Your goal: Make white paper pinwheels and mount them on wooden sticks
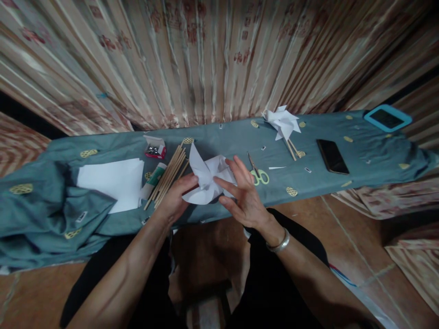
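A white paper pinwheel [205, 176] with curled blades is held up over the near edge of the cloth. My left hand [176, 197] grips its left side, thumb on the paper and the other fingers hidden behind. My right hand [243, 194] has its fingers spread, the index fingertip touching the pinwheel's centre. Just left of my left hand lies a bundle of thin wooden sticks [170, 171], beside a green and white tube [153, 179]. Scissors with light green handles [260, 177] rest right of my right hand.
A blue-green cloth [233, 137] covers the long surface. On it are white paper sheets [111, 180], an open small red box [155, 148] of shiny metal pieces, finished pinwheels [283, 122] on sticks, a phone [332, 156] and a blue-framed tablet [387, 118]. A curtain [206, 59] hangs behind.
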Demonstrator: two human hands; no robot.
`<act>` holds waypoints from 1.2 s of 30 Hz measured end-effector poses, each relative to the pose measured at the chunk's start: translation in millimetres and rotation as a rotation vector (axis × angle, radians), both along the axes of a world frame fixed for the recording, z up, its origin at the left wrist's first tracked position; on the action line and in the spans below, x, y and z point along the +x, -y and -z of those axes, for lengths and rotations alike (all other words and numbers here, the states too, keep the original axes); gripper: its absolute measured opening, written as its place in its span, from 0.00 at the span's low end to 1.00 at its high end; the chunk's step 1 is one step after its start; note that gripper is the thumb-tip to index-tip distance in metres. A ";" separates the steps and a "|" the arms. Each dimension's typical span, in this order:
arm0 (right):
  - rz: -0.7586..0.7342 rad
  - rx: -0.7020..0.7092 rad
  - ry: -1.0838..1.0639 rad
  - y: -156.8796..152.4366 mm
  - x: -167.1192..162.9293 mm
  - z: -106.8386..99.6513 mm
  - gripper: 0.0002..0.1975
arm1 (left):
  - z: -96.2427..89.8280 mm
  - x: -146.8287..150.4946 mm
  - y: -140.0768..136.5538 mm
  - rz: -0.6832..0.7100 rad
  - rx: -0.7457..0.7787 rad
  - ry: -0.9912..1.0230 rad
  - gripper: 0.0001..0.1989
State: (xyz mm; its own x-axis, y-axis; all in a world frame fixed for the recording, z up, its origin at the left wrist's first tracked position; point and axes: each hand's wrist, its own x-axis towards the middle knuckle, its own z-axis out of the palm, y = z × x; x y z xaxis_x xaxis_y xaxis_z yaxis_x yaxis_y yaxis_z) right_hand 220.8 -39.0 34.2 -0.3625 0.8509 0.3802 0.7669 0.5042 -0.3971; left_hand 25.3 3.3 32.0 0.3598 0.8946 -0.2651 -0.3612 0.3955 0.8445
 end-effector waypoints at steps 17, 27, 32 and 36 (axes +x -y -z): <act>-0.058 0.047 -0.061 0.2 -11.7 2.6 0.26 | 11.0 19.1 7.4 -0.312 0.001 -0.063 0.20; -0.056 0.010 -0.157 0.4 -11.1 2.2 0.26 | 10.9 17.4 9.0 -0.307 -0.023 -0.091 0.19; -0.047 0.013 -0.161 0.8 -12.0 0.7 0.26 | 10.3 17.4 8.6 -0.317 -0.014 -0.091 0.17; -0.059 0.058 -0.155 0.9 -15.6 0.3 0.26 | 9.1 16.3 9.9 -0.325 -0.008 -0.102 0.15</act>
